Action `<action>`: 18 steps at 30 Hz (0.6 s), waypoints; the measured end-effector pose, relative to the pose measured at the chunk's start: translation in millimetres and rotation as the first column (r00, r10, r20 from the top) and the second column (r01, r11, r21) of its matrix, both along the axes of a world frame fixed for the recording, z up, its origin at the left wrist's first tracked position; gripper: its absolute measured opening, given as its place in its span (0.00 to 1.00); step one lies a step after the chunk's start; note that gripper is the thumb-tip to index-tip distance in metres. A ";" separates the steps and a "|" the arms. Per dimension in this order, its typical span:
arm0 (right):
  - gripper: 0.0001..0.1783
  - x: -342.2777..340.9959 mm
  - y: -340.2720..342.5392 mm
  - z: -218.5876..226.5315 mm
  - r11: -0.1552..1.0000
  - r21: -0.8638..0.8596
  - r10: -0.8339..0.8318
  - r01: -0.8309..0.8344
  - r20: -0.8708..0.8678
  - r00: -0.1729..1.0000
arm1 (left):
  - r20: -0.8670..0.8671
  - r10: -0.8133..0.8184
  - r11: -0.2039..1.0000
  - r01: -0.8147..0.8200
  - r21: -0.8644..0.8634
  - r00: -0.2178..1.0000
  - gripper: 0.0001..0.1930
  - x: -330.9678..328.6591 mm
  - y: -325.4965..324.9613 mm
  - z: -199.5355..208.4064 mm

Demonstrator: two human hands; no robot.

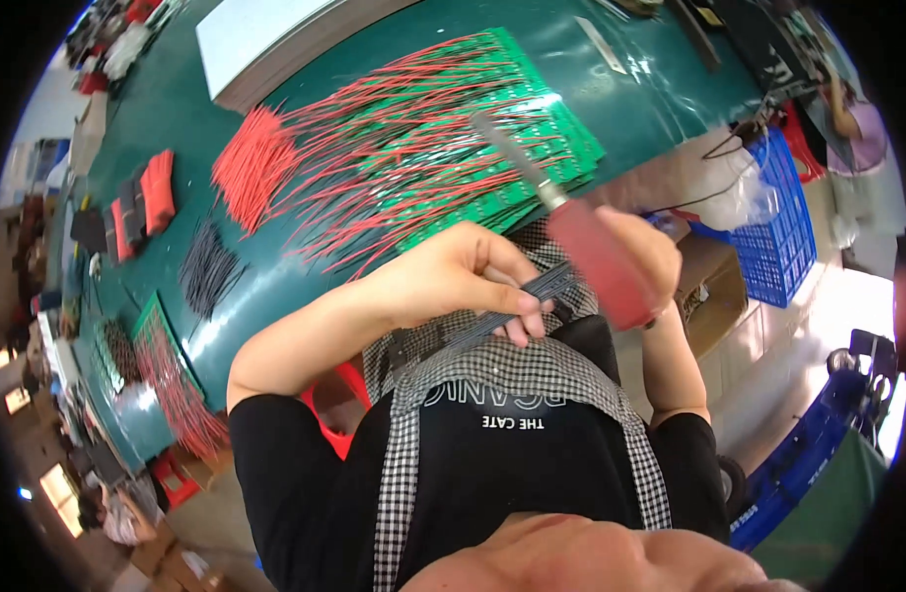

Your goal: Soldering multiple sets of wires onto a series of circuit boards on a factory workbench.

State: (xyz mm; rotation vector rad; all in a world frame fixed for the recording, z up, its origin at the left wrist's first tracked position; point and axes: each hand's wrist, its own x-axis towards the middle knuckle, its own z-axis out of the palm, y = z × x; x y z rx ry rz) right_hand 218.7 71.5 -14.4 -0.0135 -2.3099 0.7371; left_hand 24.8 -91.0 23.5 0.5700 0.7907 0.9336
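My left hand [463,281] is closed around a thin bundle of dark grey wires [484,326], held in front of my checked apron. The wires stick out on both sides of the fingers. My right hand [655,259] grips a tool with a thick red handle [601,266] and a long grey metal shaft, apparently a soldering iron. It is smeared by motion, and its tip points up and left over the boards. Beyond my hands lie green circuit boards [561,138] side by side, with many red and black wires [344,178] trailing off to the left.
Loose red wires [255,168] and dark wires [211,266] lie on the green table [315,286]. Farther left are red and black bundles [157,192] and another wired board [157,326]. A white box [265,39] stands behind; a blue crate [778,217] is right. Other people [862,128] are nearby.
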 end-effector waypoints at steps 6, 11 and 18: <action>0.28 12.6 -3.5 8.3 0.982 -0.126 -0.141 0.143 0.021 0.990 | 0.031 0.028 0.999 -0.029 0.014 0.999 0.08 7.8 9.8 -4.8; 0.27 6.8 -8.8 10.4 1.000 -0.001 0.028 -0.028 -0.057 0.998 | 0.054 0.059 0.998 -0.060 0.025 0.997 0.08 7.7 9.3 -7.0; 0.27 4.6 -17.7 14.9 0.998 0.010 0.066 -0.066 0.017 0.998 | -0.048 0.135 0.991 -0.135 0.016 0.990 0.06 -0.5 3.5 -5.5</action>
